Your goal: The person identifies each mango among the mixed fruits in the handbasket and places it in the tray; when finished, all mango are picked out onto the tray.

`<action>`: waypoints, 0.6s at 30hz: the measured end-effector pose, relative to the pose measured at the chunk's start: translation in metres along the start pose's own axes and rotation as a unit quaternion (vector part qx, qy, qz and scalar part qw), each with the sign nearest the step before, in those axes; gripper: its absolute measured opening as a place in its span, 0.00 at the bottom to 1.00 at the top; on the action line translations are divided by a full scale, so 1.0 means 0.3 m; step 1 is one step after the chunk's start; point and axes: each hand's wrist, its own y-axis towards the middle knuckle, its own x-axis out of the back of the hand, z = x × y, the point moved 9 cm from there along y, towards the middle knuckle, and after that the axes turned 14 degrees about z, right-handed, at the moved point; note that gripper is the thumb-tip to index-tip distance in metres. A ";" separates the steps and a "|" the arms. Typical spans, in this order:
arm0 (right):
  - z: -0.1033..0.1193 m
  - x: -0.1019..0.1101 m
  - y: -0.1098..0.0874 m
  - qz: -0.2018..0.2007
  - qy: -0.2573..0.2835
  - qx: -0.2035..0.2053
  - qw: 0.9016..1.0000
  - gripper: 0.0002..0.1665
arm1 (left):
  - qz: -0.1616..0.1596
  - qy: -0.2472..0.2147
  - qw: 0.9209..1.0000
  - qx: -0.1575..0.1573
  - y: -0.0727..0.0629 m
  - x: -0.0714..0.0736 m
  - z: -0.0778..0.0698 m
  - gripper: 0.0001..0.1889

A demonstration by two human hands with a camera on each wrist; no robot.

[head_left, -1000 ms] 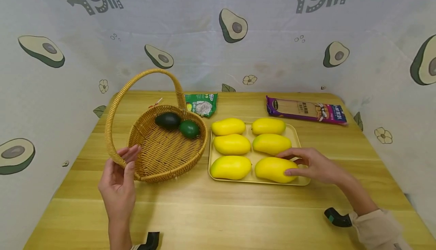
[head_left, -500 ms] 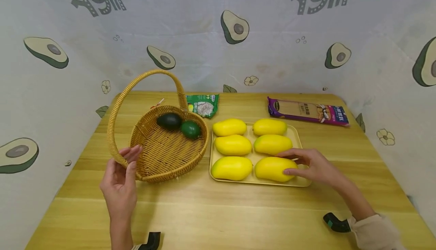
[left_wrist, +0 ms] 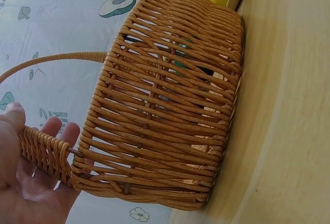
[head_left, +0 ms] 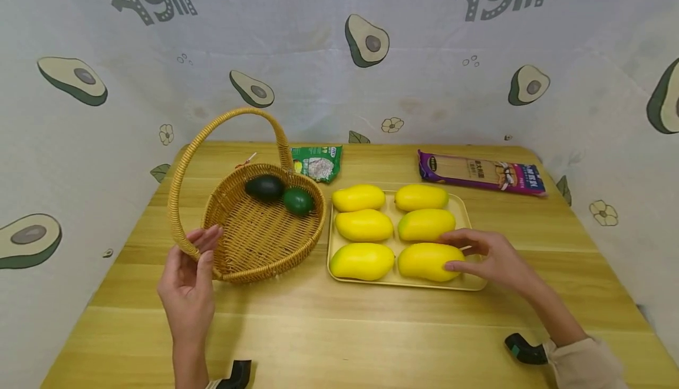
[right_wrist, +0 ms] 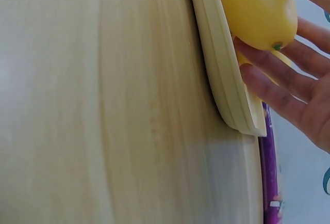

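Observation:
My left hand (head_left: 187,294) holds the wicker basket (head_left: 270,271) at the near foot of its arched handle (head_left: 183,177), thumb on one side and fingers on the other. In the left wrist view, the handle foot (left_wrist: 44,154) passes between thumb and fingers. Inside the basket lie a dark avocado (head_left: 264,188) and a green avocado (head_left: 298,201). My right hand (head_left: 490,259) is at the right end of the near-right mango (head_left: 428,261), fingers spread and fairly straight, thumb tip right at its skin. That mango rests in the yellow tray (head_left: 467,283).
Several other mangoes, such as the near-left mango (head_left: 363,261), lie in two columns on the tray. Behind stand a green packet (head_left: 320,165) and a purple pasta pack (head_left: 480,172). A printed avocado curtain (head_left: 297,35) encloses the wooden table (head_left: 339,336).
My right hand has drawn slightly back to the right, its fingertips nearer the mango's end. The left hand keeps its place on the basket handle. The whole view shifts a little.

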 end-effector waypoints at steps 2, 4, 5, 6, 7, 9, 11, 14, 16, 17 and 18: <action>-0.004 0.000 0.001 0.000 0.004 0.002 1.000 0.27 | 0.001 0.003 1.000 0.000 0.000 0.002 -0.004 0.18; -0.006 -0.001 -0.003 0.002 0.006 0.004 1.000 0.28 | 0.002 0.008 1.000 0.001 0.001 0.001 -0.006 0.18; -0.006 0.000 -0.007 0.002 0.006 0.005 1.000 0.28 | 0.003 0.010 1.000 0.002 0.001 -0.001 -0.006 0.18; -0.007 0.000 -0.010 0.003 0.007 0.005 1.000 0.28 | 0.003 0.015 1.000 0.003 0.001 -0.001 -0.006 0.18; -0.007 0.000 -0.012 0.003 0.007 0.005 1.000 0.28 | 0.003 0.016 1.000 0.004 0.001 -0.002 -0.007 0.18; -0.006 -0.001 -0.016 0.004 0.008 0.005 1.000 0.29 | 0.001 0.018 1.000 0.006 0.000 -0.001 -0.007 0.18; -0.006 -0.001 -0.018 0.004 0.010 0.006 1.000 0.29 | -0.001 0.015 1.000 0.007 -0.001 0.002 -0.007 0.18; -0.008 -0.002 -0.021 0.005 0.012 0.004 1.000 0.29 | -0.003 0.011 1.000 0.006 -0.002 0.004 -0.007 0.18; -0.010 0.000 -0.024 0.004 0.011 0.004 1.000 0.29 | -0.003 0.009 1.000 0.006 -0.003 0.004 -0.006 0.18; -0.011 0.002 -0.026 0.003 0.010 0.004 1.000 0.29 | -0.002 0.007 1.000 0.005 -0.003 0.002 -0.006 0.18; -0.012 0.005 -0.030 0.001 0.009 0.003 1.000 0.29 | -0.001 0.006 1.000 0.005 -0.002 0.000 -0.005 0.18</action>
